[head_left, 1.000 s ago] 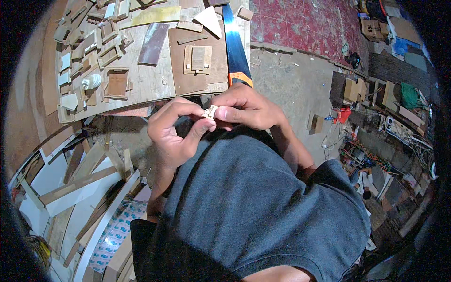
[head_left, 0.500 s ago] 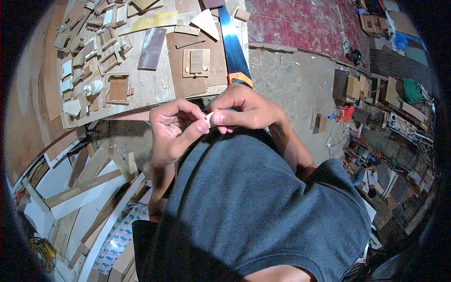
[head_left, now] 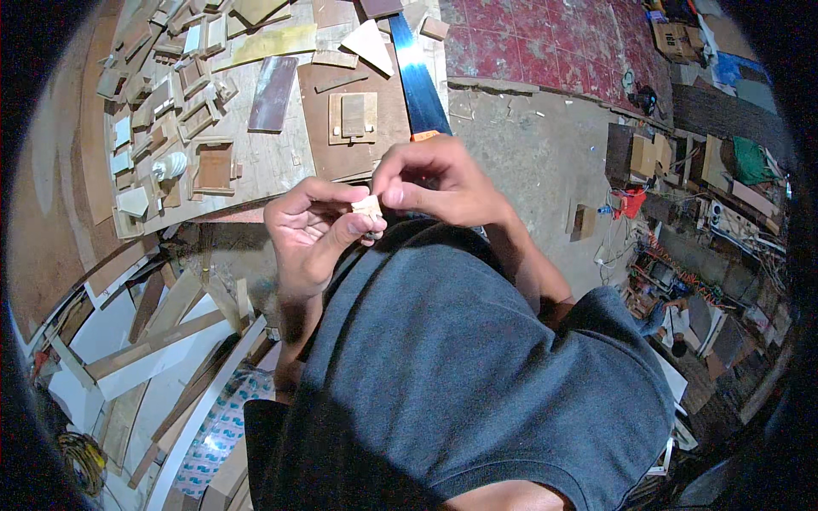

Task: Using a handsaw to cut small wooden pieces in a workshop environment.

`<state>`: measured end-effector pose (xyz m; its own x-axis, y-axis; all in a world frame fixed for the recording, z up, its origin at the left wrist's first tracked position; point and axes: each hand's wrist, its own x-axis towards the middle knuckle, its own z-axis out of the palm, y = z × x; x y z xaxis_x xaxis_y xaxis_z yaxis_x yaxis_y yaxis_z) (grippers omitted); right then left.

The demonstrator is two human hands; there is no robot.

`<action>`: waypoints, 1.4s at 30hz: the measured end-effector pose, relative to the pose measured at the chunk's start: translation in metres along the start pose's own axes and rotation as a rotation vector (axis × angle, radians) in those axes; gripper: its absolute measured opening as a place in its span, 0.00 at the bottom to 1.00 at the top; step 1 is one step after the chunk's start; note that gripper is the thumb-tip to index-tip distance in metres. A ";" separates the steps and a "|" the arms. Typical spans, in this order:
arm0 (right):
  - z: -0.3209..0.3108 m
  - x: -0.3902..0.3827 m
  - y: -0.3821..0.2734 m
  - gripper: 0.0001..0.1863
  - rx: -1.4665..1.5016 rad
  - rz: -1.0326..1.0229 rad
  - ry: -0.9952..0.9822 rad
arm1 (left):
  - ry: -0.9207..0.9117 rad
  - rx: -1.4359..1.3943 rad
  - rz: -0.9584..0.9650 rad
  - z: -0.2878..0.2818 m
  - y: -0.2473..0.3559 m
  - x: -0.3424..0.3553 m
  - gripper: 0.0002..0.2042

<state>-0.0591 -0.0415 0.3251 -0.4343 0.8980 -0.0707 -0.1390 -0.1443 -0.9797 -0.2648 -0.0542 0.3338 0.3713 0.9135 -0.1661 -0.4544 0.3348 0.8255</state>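
My left hand (head_left: 311, 230) pinches a small pale wooden piece (head_left: 366, 207) between thumb and fingers, just in front of the workbench edge. Beside it, my right hand (head_left: 439, 183) is closed, its thumb and forefinger tips together right at the piece's right side. Whether something tiny sits between those right fingertips cannot be made out. Beyond my right hand lies a handsaw (head_left: 417, 81) with a shiny blade, its orange handle mostly covered by the hand. On the bench ahead, a small stacked wooden block assembly (head_left: 352, 119) rests on a brown board (head_left: 388, 123).
Several small wooden frames (head_left: 213, 166) and offcuts crowd the workbench (head_left: 264, 162) at the left, with a white spiral bulb (head_left: 170, 165) among them. Planks (head_left: 153, 345) lean at the lower left. Cables and tools clutter the floor at the right.
My right hand has shifted slightly up and drawn back from the piece, which now shows more fully in my left fingers. The view has moved a little.
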 end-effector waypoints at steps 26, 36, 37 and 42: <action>-0.007 -0.003 -0.022 0.08 -0.145 -0.294 0.028 | -0.014 0.575 0.378 0.021 0.019 0.001 0.10; 0.004 -0.002 -0.011 0.07 0.002 -0.235 0.054 | 0.081 0.618 0.377 0.018 0.017 -0.003 0.11; 0.005 -0.002 -0.010 0.07 0.010 -0.235 0.048 | 0.094 0.642 0.414 0.018 0.016 -0.003 0.10; 0.001 0.000 -0.016 0.06 -0.175 -0.329 0.028 | 0.135 0.672 0.486 0.022 0.016 -0.004 0.10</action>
<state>-0.0574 -0.0398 0.3405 -0.3665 0.8961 0.2503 -0.1120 0.2245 -0.9680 -0.2558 -0.0578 0.3590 0.1392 0.9546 0.2633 0.0563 -0.2731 0.9603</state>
